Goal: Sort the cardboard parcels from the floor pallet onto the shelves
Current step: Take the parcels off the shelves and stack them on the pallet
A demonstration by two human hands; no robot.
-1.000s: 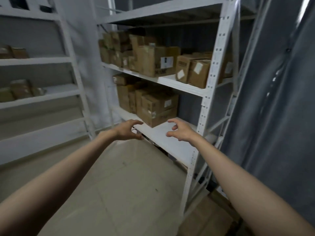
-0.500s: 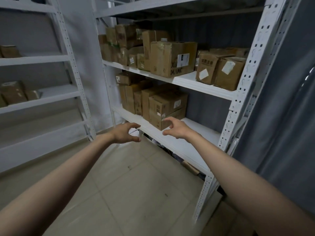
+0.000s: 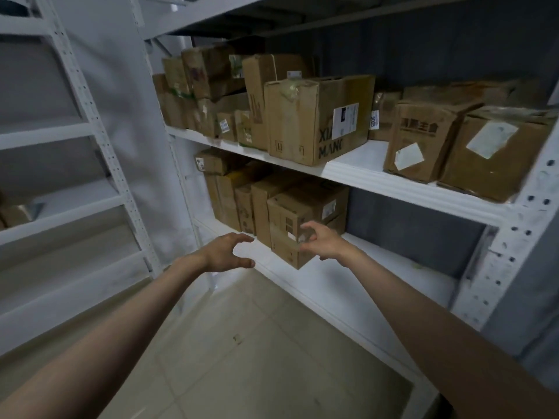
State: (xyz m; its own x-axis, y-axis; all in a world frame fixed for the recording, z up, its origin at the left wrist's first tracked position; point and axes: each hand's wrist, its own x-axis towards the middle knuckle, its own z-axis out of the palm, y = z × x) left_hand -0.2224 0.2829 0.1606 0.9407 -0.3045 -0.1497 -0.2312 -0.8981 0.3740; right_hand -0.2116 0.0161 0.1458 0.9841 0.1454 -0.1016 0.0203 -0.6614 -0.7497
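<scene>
- Both hands are out in front with nothing in them: the left hand (image 3: 225, 252) hangs over the floor (image 3: 257, 358) just off the lower shelf edge, fingers and thumb curled loosely into a wide claw.
- The right hand (image 3: 322, 241) is curled the same loose way, empty, in front of the near corner of the front parcel (image 3: 305, 219) on the lower shelf (image 3: 348, 285); whether the fingertips touch the cardboard I cannot tell.
- That parcel sits on another box at the front end of a packed row, right at the shelf's front lip, with bare shelf to its right.
- More parcels fill the middle shelf (image 3: 393, 179): a big printed carton (image 3: 314, 119) with a white label, and two taped boxes (image 3: 462, 146) toward the right upright.
- The floor pallet is not in view, so where the remaining parcels lie cannot be said.
- Judged by looks, the front parcel is plain corrugated card: stiff at the edges and corners, softer in the face panels, dry and not slippery. Its weight cannot be read.
- A sound hold would be one hand on each side face, low down, with fingers under the bottom edge, not on tape or label.
- Some cartons look dented and creased, so squeezing the middle of a panel could buckle it.
- The stacked box may slide off its lower one if nudged sideways.
</scene>
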